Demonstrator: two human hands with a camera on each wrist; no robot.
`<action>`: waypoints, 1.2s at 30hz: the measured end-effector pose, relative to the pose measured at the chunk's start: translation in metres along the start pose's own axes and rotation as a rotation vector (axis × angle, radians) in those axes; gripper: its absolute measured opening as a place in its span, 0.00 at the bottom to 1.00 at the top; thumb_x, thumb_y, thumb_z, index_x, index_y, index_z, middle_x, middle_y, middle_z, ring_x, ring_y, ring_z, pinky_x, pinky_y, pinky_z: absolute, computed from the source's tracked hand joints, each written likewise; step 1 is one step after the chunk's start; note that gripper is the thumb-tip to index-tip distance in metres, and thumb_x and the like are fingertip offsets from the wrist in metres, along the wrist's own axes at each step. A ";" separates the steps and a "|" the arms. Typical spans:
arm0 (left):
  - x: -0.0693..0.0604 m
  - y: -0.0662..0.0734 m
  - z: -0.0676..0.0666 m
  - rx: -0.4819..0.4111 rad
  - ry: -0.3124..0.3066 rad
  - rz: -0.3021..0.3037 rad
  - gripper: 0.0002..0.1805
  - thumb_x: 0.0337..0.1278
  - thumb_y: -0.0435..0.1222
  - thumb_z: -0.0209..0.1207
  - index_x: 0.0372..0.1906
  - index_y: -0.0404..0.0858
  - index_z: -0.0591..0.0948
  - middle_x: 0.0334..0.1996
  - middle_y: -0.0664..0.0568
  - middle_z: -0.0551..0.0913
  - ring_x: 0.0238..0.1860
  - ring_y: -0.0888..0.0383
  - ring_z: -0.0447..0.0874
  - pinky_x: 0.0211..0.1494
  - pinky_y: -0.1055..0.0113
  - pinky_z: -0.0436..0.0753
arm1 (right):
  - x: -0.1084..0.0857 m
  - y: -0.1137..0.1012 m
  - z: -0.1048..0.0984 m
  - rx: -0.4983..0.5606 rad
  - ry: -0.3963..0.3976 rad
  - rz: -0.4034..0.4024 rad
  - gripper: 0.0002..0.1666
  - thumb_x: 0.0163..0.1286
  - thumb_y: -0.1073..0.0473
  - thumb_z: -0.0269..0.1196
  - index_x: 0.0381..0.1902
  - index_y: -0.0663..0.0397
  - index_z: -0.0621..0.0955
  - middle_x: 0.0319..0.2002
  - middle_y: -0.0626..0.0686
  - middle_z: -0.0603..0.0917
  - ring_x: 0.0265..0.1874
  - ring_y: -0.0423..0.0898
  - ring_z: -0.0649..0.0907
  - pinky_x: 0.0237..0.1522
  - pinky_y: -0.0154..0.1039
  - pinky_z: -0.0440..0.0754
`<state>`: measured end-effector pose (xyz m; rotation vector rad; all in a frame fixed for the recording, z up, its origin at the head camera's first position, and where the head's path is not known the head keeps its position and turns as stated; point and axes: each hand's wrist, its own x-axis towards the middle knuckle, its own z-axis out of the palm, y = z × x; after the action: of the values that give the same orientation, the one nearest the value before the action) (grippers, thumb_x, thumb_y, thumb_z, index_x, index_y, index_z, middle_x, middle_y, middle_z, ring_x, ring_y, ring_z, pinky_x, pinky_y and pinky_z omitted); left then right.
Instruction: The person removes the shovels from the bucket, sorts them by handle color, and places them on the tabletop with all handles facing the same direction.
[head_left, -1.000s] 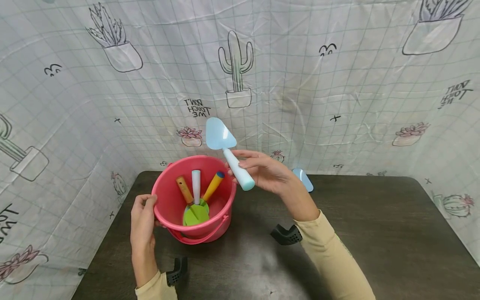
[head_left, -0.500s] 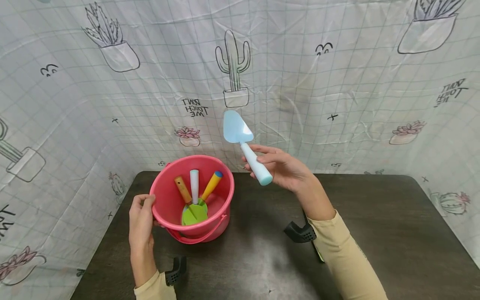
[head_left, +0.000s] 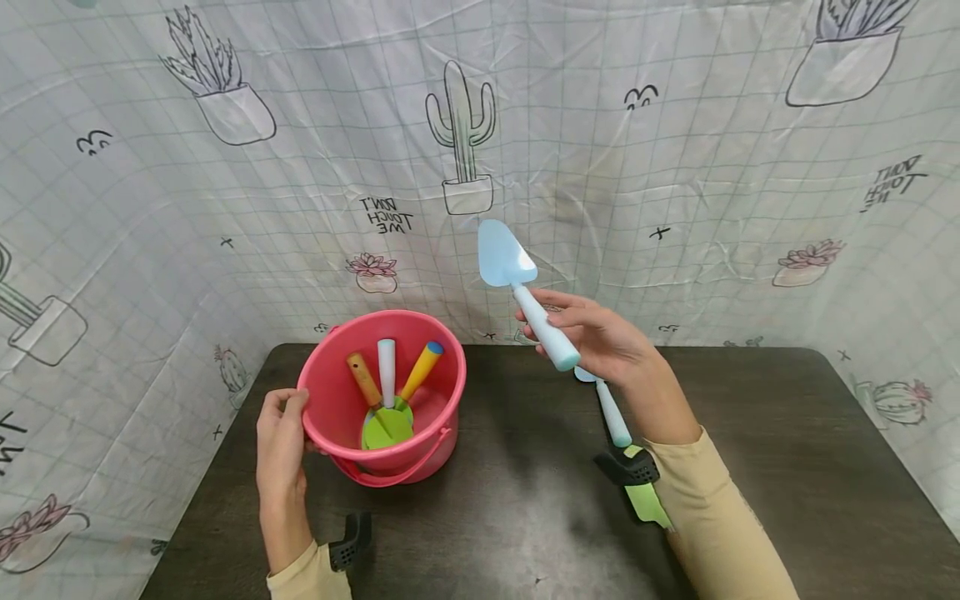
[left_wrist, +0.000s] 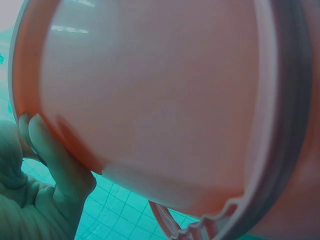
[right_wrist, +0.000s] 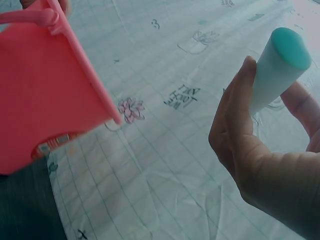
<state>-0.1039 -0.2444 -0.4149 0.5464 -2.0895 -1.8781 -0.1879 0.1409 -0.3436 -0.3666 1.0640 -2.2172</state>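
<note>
A red bucket (head_left: 442,450) stands on the left part of the table, tilted toward the person. My left hand (head_left: 281,446) grips its left rim, thumb and fingers on either side. Inside lie tools with a wooden handle (head_left: 363,379), a white handle (head_left: 386,371) and a yellow handle (head_left: 422,372), over a green blade (head_left: 387,427). To the right of the bucket, my right hand (head_left: 611,342) holds a light blue trowel (head_left: 546,327) by its handle in the air, blade up. In the right wrist view the handle's teal end (right_wrist: 293,49) shows between thumb and fingers.
Under the right forearm lie another light blue trowel (head_left: 613,414) and a green tool (head_left: 645,500), partly hidden. The dark table (head_left: 487,533) meets a patterned cloth (head_left: 570,183) at its back edge.
My right hand has moved rightward with the light blue trowel, away from the bucket. The trowel and green tool under the forearm show more. My left hand stays on the rim.
</note>
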 end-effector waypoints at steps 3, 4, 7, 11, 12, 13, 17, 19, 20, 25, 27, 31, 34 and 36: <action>0.000 0.000 0.001 0.006 0.006 0.000 0.11 0.78 0.39 0.48 0.52 0.35 0.70 0.20 0.53 0.76 0.14 0.62 0.71 0.20 0.72 0.73 | -0.007 -0.003 -0.007 0.013 -0.006 -0.005 0.23 0.74 0.72 0.56 0.65 0.62 0.72 0.50 0.58 0.81 0.46 0.48 0.83 0.48 0.38 0.84; 0.000 0.000 0.001 0.009 0.007 -0.002 0.11 0.78 0.39 0.48 0.52 0.35 0.70 0.20 0.53 0.76 0.14 0.62 0.71 0.20 0.72 0.73 | -0.010 -0.004 -0.009 0.009 -0.002 -0.008 0.22 0.74 0.73 0.55 0.65 0.61 0.72 0.51 0.58 0.81 0.46 0.48 0.83 0.47 0.38 0.84; -0.001 0.000 0.001 0.009 0.008 -0.004 0.11 0.78 0.39 0.48 0.52 0.35 0.70 0.21 0.54 0.76 0.15 0.63 0.72 0.20 0.72 0.74 | -0.018 -0.006 -0.017 0.000 0.013 -0.015 0.23 0.75 0.73 0.53 0.66 0.61 0.71 0.53 0.57 0.80 0.47 0.47 0.83 0.48 0.38 0.83; 0.000 0.000 0.001 0.010 0.010 -0.006 0.11 0.78 0.40 0.48 0.52 0.35 0.70 0.21 0.53 0.76 0.15 0.62 0.72 0.20 0.72 0.73 | -0.027 -0.008 -0.027 0.012 0.014 -0.026 0.24 0.76 0.73 0.51 0.68 0.60 0.71 0.57 0.56 0.80 0.48 0.47 0.83 0.48 0.38 0.83; 0.000 0.001 0.001 0.013 0.011 -0.006 0.11 0.78 0.40 0.48 0.52 0.36 0.70 0.21 0.53 0.76 0.15 0.62 0.71 0.20 0.72 0.73 | -0.029 -0.008 -0.030 0.025 0.009 -0.029 0.24 0.76 0.73 0.50 0.68 0.60 0.72 0.57 0.56 0.80 0.48 0.47 0.83 0.49 0.38 0.83; 0.000 0.001 0.001 0.015 0.014 -0.005 0.11 0.78 0.40 0.48 0.52 0.36 0.70 0.22 0.53 0.76 0.15 0.62 0.71 0.20 0.72 0.73 | -0.031 -0.008 -0.033 0.039 0.004 -0.032 0.24 0.77 0.73 0.50 0.67 0.59 0.73 0.58 0.56 0.80 0.48 0.47 0.83 0.49 0.39 0.83; 0.000 0.001 0.001 0.023 0.017 -0.008 0.11 0.78 0.40 0.48 0.52 0.36 0.70 0.22 0.53 0.75 0.16 0.62 0.71 0.20 0.72 0.73 | -0.038 -0.007 -0.043 0.091 -0.011 -0.046 0.24 0.78 0.74 0.46 0.66 0.59 0.75 0.56 0.57 0.80 0.49 0.48 0.84 0.49 0.40 0.84; 0.000 0.000 0.001 0.024 0.019 -0.011 0.11 0.78 0.40 0.48 0.52 0.36 0.70 0.22 0.54 0.75 0.16 0.62 0.70 0.20 0.72 0.73 | -0.041 -0.006 -0.046 0.099 0.002 -0.048 0.24 0.78 0.74 0.44 0.65 0.59 0.76 0.55 0.57 0.80 0.49 0.49 0.83 0.50 0.40 0.84; 0.000 0.000 0.001 0.023 0.020 -0.012 0.11 0.78 0.40 0.48 0.52 0.36 0.70 0.22 0.54 0.75 0.16 0.62 0.70 0.20 0.72 0.73 | -0.043 -0.006 -0.048 0.102 0.007 -0.049 0.24 0.78 0.74 0.44 0.65 0.59 0.76 0.54 0.57 0.80 0.49 0.49 0.83 0.50 0.40 0.84; 0.000 0.000 0.001 0.014 0.017 -0.014 0.10 0.79 0.40 0.48 0.52 0.36 0.70 0.22 0.54 0.75 0.16 0.62 0.71 0.20 0.72 0.73 | -0.054 -0.007 -0.056 0.094 0.042 -0.064 0.25 0.79 0.73 0.43 0.65 0.57 0.77 0.56 0.57 0.80 0.49 0.49 0.83 0.50 0.40 0.84; 0.000 0.000 0.001 0.016 0.016 -0.012 0.10 0.79 0.40 0.48 0.52 0.36 0.70 0.22 0.54 0.75 0.16 0.62 0.71 0.20 0.72 0.73 | -0.059 -0.008 -0.060 0.100 0.042 -0.071 0.25 0.80 0.73 0.42 0.65 0.56 0.77 0.56 0.57 0.80 0.50 0.49 0.83 0.50 0.40 0.83; -0.001 0.001 0.001 0.023 0.015 -0.009 0.11 0.79 0.40 0.48 0.52 0.36 0.70 0.23 0.53 0.75 0.16 0.62 0.71 0.21 0.72 0.73 | -0.067 -0.012 -0.070 0.158 0.016 -0.084 0.26 0.81 0.72 0.38 0.67 0.58 0.75 0.56 0.58 0.79 0.51 0.51 0.82 0.51 0.41 0.83; -0.001 0.001 0.001 0.024 0.016 -0.009 0.11 0.79 0.40 0.48 0.52 0.36 0.70 0.23 0.53 0.76 0.16 0.62 0.71 0.21 0.72 0.74 | -0.072 -0.012 -0.078 0.204 -0.016 -0.094 0.26 0.81 0.72 0.36 0.67 0.60 0.74 0.56 0.60 0.79 0.51 0.52 0.82 0.52 0.42 0.82; -0.002 0.001 0.001 0.022 0.019 -0.009 0.10 0.79 0.40 0.48 0.51 0.37 0.70 0.23 0.53 0.76 0.16 0.62 0.71 0.21 0.72 0.74 | -0.075 -0.012 -0.082 0.219 -0.030 -0.099 0.27 0.81 0.72 0.35 0.68 0.61 0.74 0.56 0.61 0.80 0.52 0.53 0.82 0.53 0.43 0.82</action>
<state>-0.1032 -0.2426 -0.4140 0.5770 -2.1016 -1.8496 -0.1780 0.2446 -0.3844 -0.3615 0.7918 -2.3806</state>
